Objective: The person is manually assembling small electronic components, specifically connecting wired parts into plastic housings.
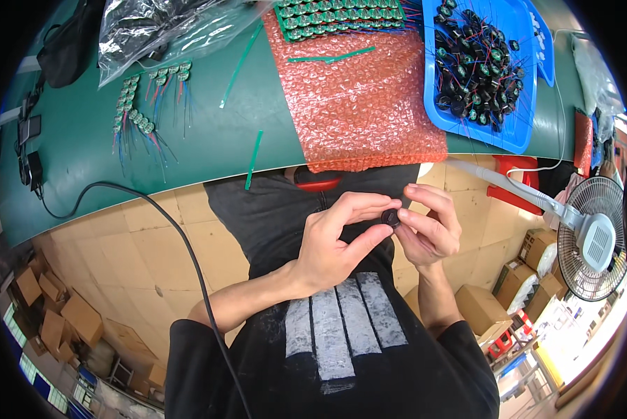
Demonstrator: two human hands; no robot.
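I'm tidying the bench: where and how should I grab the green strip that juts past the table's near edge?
Pinch the green strip by its near end, coming from the near side. It is thin and looks flat on the green table, but that end overhangs the edge, so a thumb could likely slip underneath with a finger on top.

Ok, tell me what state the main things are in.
Left hand, pinching black part
Right hand, fingertips at the part, grip unclear
Black part, held
Blue tray, heaped with black wired pieces
Bubble wrap, spread out
Green boards, lined in rows
Clear bag, crumpled
Fan, running or not unclear
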